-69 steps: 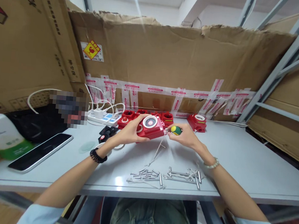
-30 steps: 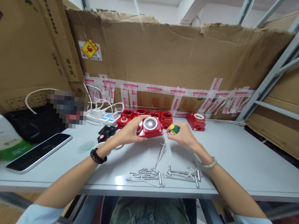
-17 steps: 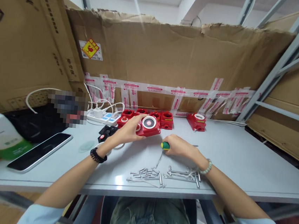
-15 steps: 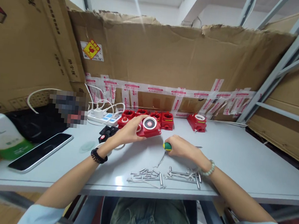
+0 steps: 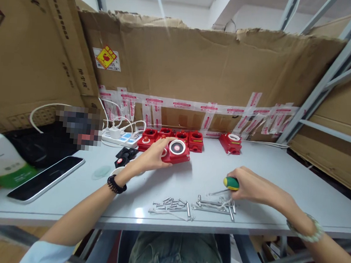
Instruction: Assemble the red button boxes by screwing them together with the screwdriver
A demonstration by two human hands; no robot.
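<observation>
My left hand (image 5: pixel 150 156) is closed around the left side of a red housing (image 5: pixel 179 158) with a white ring and dark round centre on top. It keeps the housing tilted over the table, in front of the other red housings. My right hand (image 5: pixel 249 184) grips a screwdriver (image 5: pixel 231 183) by its green and yellow handle, just above the small metal parts. A thin metal piece (image 5: pixel 217 192) shows beneath the handle; I cannot tell whether the same hand holds it. Screws (image 5: pixel 171 204) and metal rods with cords (image 5: pixel 213 207) lie near the front edge.
Several red housings (image 5: pixel 195 141) stand at the back, with another red housing (image 5: pixel 231 144) farther right. Black parts (image 5: pixel 125 159), a power strip (image 5: pixel 123 137) with white cables, a phone (image 5: pixel 46 179) and a bottle (image 5: pixel 0 158) are to the left. Cardboard (image 5: pixel 182 66) walls the back.
My right hand has moved right and slightly toward me with the screwdriver, away from the red housing. My left hand and the housing have shifted only a little, down and right.
</observation>
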